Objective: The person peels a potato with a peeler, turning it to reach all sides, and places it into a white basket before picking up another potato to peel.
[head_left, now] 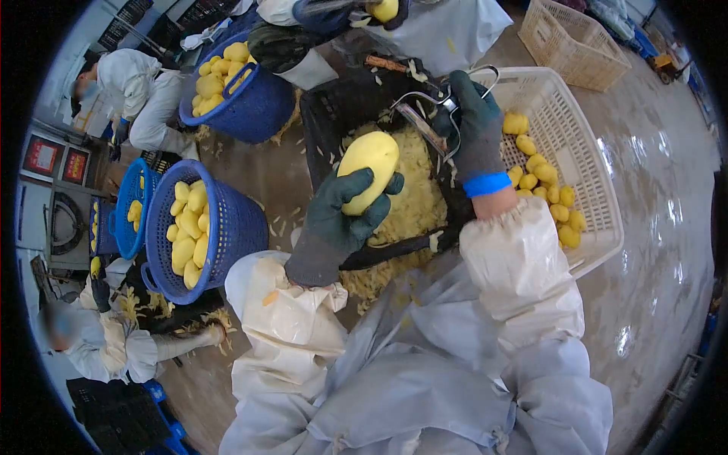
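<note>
My left hand (339,220), in a dark green glove, is closed around a large peeled yellow potato (371,168). In my right hand (479,125), gloved alike with a blue band at the wrist, is a metal peeler (422,127) with a wide blade and bent wire frame. The peeler is apart from the potato, to its upper right. Below both hands, a black bin (326,110) holds a heap of pale peelings (415,186). Beside my right forearm stands a white crate (595,189) with several yellow potatoes (544,173) inside.
On the left, a blue basket (246,235) and another blue basket (265,106) hold potatoes. A beige crate (572,53) stands at the upper right. Co-workers (148,98) are at the left, and another person's apron (455,38) is just ahead. Peelings litter the wet floor (652,250).
</note>
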Motion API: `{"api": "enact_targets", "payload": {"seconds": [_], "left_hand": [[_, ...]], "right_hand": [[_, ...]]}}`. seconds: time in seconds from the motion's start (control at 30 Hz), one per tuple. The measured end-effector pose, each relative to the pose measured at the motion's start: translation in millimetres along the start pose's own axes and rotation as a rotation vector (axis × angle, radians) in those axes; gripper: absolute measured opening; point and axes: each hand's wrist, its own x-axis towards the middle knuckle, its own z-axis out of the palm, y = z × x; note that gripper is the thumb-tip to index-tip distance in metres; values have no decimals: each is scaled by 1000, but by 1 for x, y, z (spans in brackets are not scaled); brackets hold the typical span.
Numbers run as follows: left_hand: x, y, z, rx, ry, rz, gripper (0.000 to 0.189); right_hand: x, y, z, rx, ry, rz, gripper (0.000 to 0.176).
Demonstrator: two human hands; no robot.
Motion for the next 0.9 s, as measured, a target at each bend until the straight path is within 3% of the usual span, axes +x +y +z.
{"api": "enact_targets", "payload": {"seconds": [0.1, 0.13, 0.2, 0.23, 0.27, 0.33, 0.37, 0.4, 0.47, 0.53, 0.6, 0.67, 0.73, 0.77, 0.8, 0.87, 0.9], "left_hand": [[6, -6, -11, 20, -110, 39, 46], [7, -6, -12, 29, -111, 36, 46], [9, -6, -12, 19, -83, 0, 51], [9, -5, -12, 25, -86, 8, 51], [9, -5, -12, 7, -86, 28, 52], [7, -9, -11, -19, -82, 47, 53], [7, -11, -9, 16, -14, 57, 55], [7, -12, -8, 56, 52, 64, 56], [6, -10, -6, 61, 38, 55, 56], [7, -7, -5, 63, 23, 58, 56], [8, -8, -6, 89, 49, 73, 56], [8, -10, -9, 95, 4, 22, 57], [7, -6, -7, 109, -50, -21, 59], [6, -2, -1, 32, -60, -61, 60], [5, 2, 2, -43, -72, -103, 62], [13, -1, -15, -71, -137, -119, 59], [16, -5, -22, -96, -198, -146, 57]], "right_hand": [[-24, -5, 16, -51, -248, 128, 22], [-18, 4, 13, -43, -244, 126, 22], [0, 17, 8, -30, 16, -93, 21], [4, 10, -1, 98, -46, 56, 21], [-2, 2, 5, 101, -50, 51, 21], [-21, -6, 13, -132, -238, -136, 22], [-27, -4, 20, -103, -198, 95, 22], [-20, 4, 16, -100, -189, 94, 22], [-1, 19, 8, -109, -60, -241, 20], [1, 1, 3, -108, 32, -132, 20], [-18, -17, 12, 55, -141, 66, 20], [-18, 2, 9, -21, -190, 78, 19], [3, 18, 0, 2, -113, -106, 19], [14, 17, -2, 10, 47, -92, 21], [17, 20, -5, 13, 47, -93, 21], [14, 10, -5, 498, -226, 350, 24], [8, 11, -9, 580, -500, 418, 20]]}}
